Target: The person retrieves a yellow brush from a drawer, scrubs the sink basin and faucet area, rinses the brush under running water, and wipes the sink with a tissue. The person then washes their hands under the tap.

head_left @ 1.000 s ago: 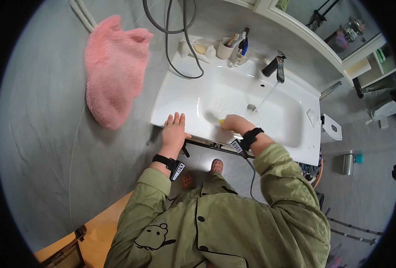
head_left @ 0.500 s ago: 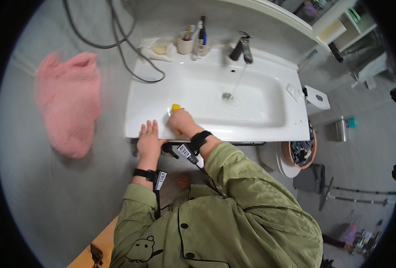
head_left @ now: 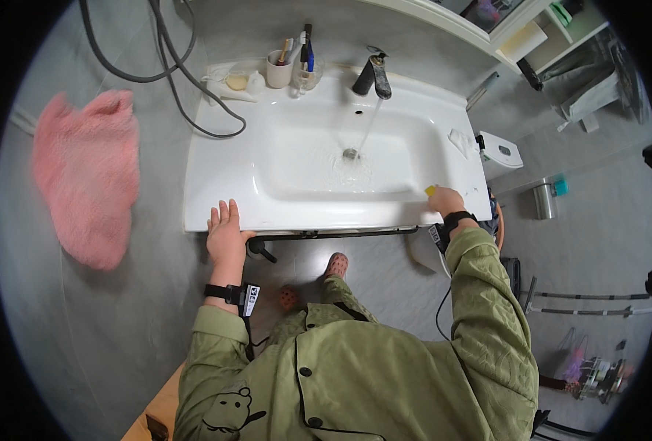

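My right hand (head_left: 448, 201) is closed on a yellow sponge (head_left: 430, 190) at the right front part of the white washbasin (head_left: 227, 173). Only a yellow edge of the sponge shows past my fingers. At the basin's left front corner, my left hand (head_left: 227, 234) lies flat on the rim with its fingers stretched and holds nothing. Water runs from the dark faucet (head_left: 374, 76) into the bowl, near the drain (head_left: 351, 153).
A cup with toothbrushes (head_left: 279, 72) and a clear glass (head_left: 307, 76) stand at the back left, beside a soap bar (head_left: 237, 81). A grey hose (head_left: 186, 73) loops over the left counter. A pink towel (head_left: 94, 176) hangs on the left. A black bar (head_left: 341, 234) runs below the front edge.
My right hand has moved with the sponge from the left front of the basin to its right front. My left hand remains flat on the left corner. The whole view has shifted slightly.
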`<state>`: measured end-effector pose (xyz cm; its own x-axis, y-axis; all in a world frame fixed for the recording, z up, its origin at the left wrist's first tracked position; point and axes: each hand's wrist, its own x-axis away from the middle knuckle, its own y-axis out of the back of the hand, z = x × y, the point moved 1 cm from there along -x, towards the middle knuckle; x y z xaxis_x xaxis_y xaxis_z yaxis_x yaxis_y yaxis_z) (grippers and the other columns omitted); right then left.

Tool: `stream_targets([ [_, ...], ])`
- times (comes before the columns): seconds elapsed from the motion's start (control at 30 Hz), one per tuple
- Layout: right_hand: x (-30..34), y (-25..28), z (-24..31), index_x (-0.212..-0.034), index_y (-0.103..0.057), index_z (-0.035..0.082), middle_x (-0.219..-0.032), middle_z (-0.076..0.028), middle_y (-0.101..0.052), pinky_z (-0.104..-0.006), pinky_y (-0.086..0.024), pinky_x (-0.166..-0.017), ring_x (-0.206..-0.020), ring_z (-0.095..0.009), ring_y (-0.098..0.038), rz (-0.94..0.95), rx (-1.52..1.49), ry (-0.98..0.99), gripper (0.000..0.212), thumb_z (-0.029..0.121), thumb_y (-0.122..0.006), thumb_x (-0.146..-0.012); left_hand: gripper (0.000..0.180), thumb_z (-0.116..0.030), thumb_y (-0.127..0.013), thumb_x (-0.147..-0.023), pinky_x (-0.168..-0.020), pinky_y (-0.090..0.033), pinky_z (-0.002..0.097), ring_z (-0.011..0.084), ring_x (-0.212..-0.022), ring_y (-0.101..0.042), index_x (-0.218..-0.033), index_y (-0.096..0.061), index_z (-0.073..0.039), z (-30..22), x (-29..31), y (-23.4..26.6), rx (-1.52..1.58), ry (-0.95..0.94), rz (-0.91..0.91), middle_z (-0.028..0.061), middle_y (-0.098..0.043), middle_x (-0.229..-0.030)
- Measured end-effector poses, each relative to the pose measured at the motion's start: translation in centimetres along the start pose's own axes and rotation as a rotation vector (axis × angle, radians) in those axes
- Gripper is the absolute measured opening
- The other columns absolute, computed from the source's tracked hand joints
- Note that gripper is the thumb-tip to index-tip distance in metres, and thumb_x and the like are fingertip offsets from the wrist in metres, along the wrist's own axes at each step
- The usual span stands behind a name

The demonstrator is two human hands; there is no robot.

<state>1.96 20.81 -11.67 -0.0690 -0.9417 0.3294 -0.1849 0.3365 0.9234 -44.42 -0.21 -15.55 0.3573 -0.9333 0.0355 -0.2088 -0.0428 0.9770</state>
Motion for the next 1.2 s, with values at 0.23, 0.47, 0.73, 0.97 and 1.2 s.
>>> stream_targets([
  [0.23, -2.2, -3.8, 6.0, -0.083, -0.068, 0.001, -0.089, -0.023, -0.065, -0.0433, -0.052, -0.075, -0.088, -0.037, -0.063, -0.12, -0.089, 0.234, 0.019, 0.014, -0.055, -0.076, 0.084, -0.032, -0.074, -0.068, -0.109, -0.028, 0.042, 0.0346, -0.132, -0.032, -0.139, -0.035, -0.01, 0.1, 0.7, 0.6, 0.047, 0.001, -0.005, 0.0159, -0.034, -0.143],
  [0.47, 1.0, -2.3, 27.0, -0.079, -0.07, 0.005, -0.087, -0.02, -0.065, -0.0398, -0.051, -0.073, -0.085, -0.037, -0.063, 0.209, -0.499, 0.643, 0.014, 0.015, -0.06, -0.075, 0.085, -0.034, -0.075, -0.067, -0.109, -0.027, 0.0405, 0.0319, -0.133, -0.032, -0.139, -0.035, -0.011, -2.5, 0.3, 0.3, 0.038, -0.005, 0.031, 0.014, -0.034, -0.144],
  [0.73, -1.9, -2.8, 23.4, -0.094, -0.069, 0.004, -0.105, -0.017, -0.064, -0.0419, -0.048, -0.086, -0.099, -0.033, -0.061, 0.183, -0.231, 0.66, 0.029, 0.02, -0.046, -0.085, 0.087, -0.035, -0.075, -0.067, -0.109, -0.027, 0.041, 0.0342, -0.133, -0.03, -0.14, -0.034, -0.012, -3.9, 1.0, 0.6, 0.033, 0.052, 0.027, 0.0155, -0.033, -0.144],
  [0.97, -5.0, -3.0, 7.1, -0.093, -0.071, 0.009, -0.103, -0.014, -0.066, -0.0373, -0.051, -0.081, -0.099, -0.027, -0.063, 0.101, -0.058, 0.054, 0.027, 0.02, -0.047, -0.086, 0.088, -0.036, -0.074, -0.067, -0.11, -0.026, 0.0415, 0.033, -0.134, -0.03, -0.14, -0.033, -0.012, -2.8, 0.2, 1.0, 0.017, 0.046, 0.039, 0.0145, -0.032, -0.145],
  [1.2, -2.9, -4.2, 24.9, -0.087, -0.07, 0.004, -0.097, -0.019, -0.066, -0.0414, -0.05, -0.081, -0.091, -0.034, -0.063, 0.073, -0.14, 0.63, 0.025, 0.016, -0.049, -0.081, 0.088, -0.036, -0.074, -0.066, -0.108, -0.029, 0.0418, 0.0348, -0.132, -0.032, -0.14, -0.034, -0.012, -2.0, -0.6, 0.7, 0.037, 0.013, -0.007, 0.0153, -0.033, -0.144],
])
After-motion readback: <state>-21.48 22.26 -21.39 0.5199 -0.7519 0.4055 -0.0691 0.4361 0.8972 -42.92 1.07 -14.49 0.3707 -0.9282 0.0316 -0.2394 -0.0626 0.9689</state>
